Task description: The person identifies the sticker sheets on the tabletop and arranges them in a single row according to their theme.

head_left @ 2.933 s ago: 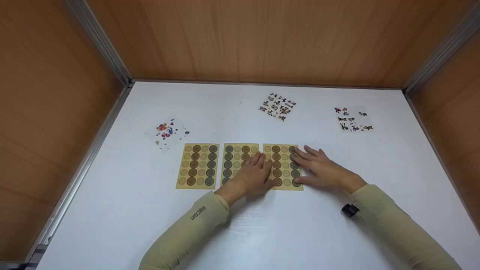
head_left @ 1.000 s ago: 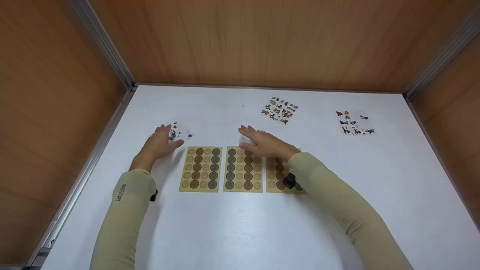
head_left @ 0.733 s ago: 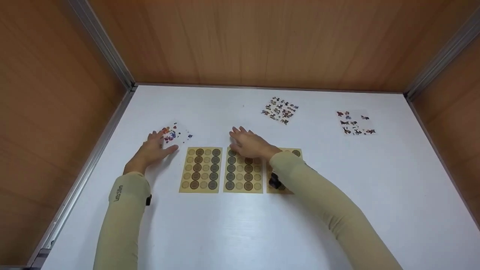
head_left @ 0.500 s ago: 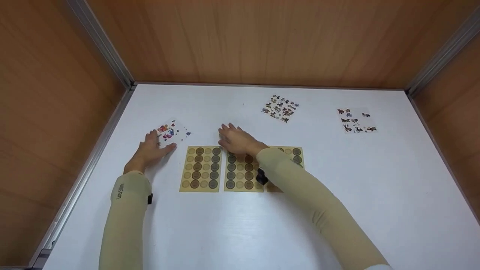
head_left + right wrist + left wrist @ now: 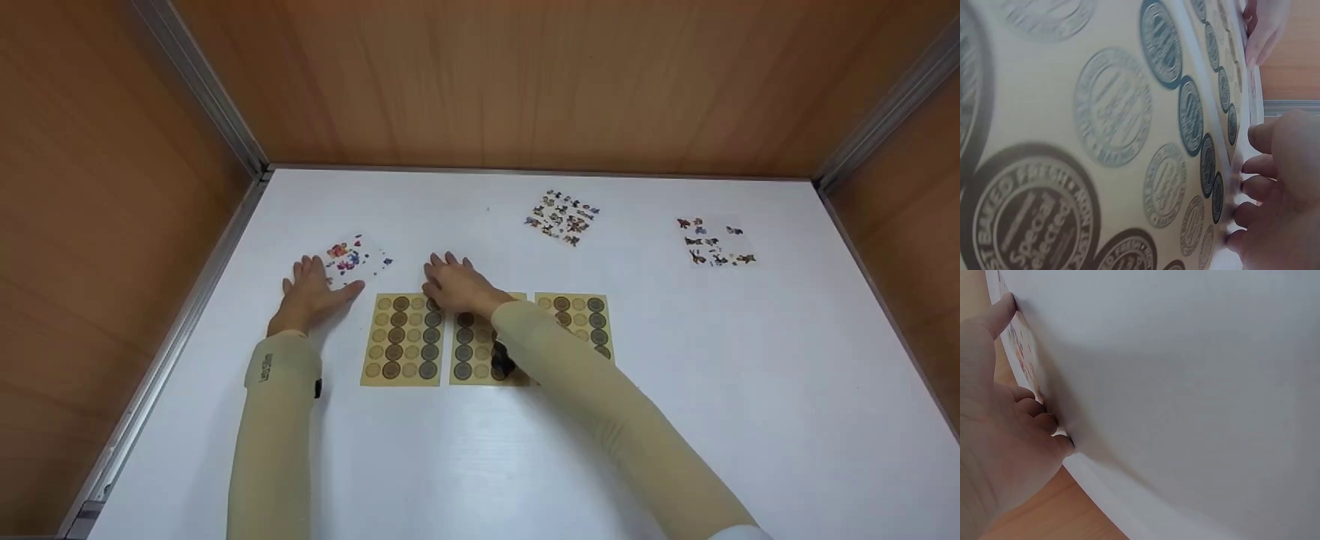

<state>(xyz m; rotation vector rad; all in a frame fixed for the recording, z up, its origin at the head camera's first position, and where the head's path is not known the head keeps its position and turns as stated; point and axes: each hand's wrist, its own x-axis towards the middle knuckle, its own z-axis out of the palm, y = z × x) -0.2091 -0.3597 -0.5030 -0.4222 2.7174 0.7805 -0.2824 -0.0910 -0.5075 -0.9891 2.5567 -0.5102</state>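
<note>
My left hand (image 5: 311,296), fingers spread, rests its fingertips at the left and near edges of a clear sticker sheet (image 5: 367,259) with small colourful stickers. In the left wrist view the thumb and fingers touch down along that sheet. My right hand (image 5: 459,289) lies at the far edge of the left kraft sticker sheet (image 5: 401,345) and middle kraft sticker sheet (image 5: 463,354), fingertips lowered, nothing gripped. A right kraft sticker sheet (image 5: 577,309) is partly hidden under the right sleeve. Round labels reading "Special Selected" show in the right wrist view.
Two more clear sticker sheets lie farther back, one in the middle (image 5: 562,217) and one at the right (image 5: 716,241). Wooden panels (image 5: 525,82) wall the white table (image 5: 420,465) at the back and sides.
Both hands have left the middle and right kraft sheets. The left hand has gone to the left clear sheet, which has lately shifted slightly right. The right hand has slid left.
</note>
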